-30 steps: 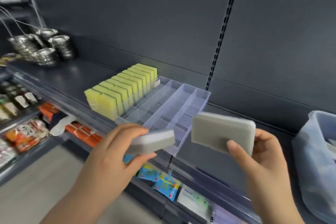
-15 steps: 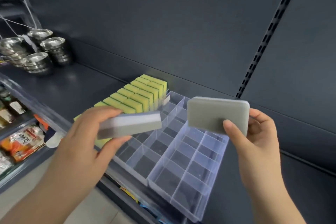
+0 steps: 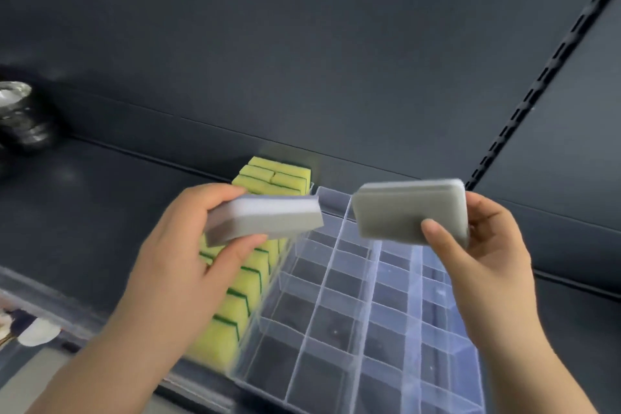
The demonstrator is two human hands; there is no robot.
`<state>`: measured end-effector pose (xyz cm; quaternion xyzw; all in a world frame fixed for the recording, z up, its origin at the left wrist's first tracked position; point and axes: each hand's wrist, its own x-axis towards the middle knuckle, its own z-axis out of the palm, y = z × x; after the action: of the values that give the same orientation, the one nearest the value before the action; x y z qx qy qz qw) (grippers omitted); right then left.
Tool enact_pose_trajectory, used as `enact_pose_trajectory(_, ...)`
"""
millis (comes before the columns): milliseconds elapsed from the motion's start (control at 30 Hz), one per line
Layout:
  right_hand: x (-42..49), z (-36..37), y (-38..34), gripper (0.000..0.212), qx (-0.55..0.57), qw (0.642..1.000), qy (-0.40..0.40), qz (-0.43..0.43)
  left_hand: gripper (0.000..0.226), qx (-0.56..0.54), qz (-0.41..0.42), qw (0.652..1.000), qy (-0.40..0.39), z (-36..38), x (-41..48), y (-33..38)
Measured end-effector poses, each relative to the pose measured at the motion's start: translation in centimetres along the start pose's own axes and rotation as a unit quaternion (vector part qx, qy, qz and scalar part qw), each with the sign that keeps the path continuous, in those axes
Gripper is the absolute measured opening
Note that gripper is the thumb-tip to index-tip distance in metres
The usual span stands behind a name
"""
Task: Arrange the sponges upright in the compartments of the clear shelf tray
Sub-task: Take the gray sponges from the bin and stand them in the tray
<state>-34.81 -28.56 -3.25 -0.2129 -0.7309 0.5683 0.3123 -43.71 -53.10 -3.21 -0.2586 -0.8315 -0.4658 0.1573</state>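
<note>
A clear shelf tray (image 3: pixel 349 323) with many small compartments lies on the dark shelf below my hands. Its left column holds several yellow sponges (image 3: pixel 242 282) with green backs, standing upright. My left hand (image 3: pixel 181 265) grips a grey-and-white sponge (image 3: pixel 265 218) lying roughly flat, above the yellow row. My right hand (image 3: pixel 487 259) pinches a second grey sponge (image 3: pixel 406 208) by its right end, broad face towards me, over the tray's back part. The two grey sponges are a small gap apart. The middle and right compartments hold nothing.
Stacked metal bowls (image 3: pixel 16 118) stand at the far left of the shelf. A dark back panel with a slotted upright (image 3: pixel 537 77) rises behind the tray. A clear rail (image 3: pixel 40 306) edges the shelf front, with packaged goods below at the lower left.
The view has closed in on the tray and tilted down. Both hands, each with its grey sponge, have come closer together over the tray's back half.
</note>
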Motion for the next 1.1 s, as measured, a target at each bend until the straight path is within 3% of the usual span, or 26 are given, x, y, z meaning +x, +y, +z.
enact_pose_trajectory(267, 2.3, 4.7, -1.8, 0.042, -0.19, 0.978, 0.06, -0.055, 0.039, -0.067, 0.06, 0.995, -0.039, -2.6, 6.3, -5.0)
enact_pose_trajectory(400, 4.1, 5.9, -1.6, 0.042, -0.23, 0.971, 0.064, -0.029, 0.041, -0.066, 0.076, 0.993, -0.067, -2.5, 8.1, -6.4)
enact_pose_trajectory(667, 7.1, 6.2, 0.5, 0.045, -0.376, 0.926, -0.021, -0.031, 0.042, -0.064, 0.102, 0.987, -0.108, -1.7, 9.9, -7.7)
enact_pose_trajectory(1100, 10.5, 6.9, 3.7, 0.046, -0.481, 0.86, -0.169, -0.012, 0.045, -0.035, 0.118, 0.987, -0.104, -1.2, 9.4, -7.3)
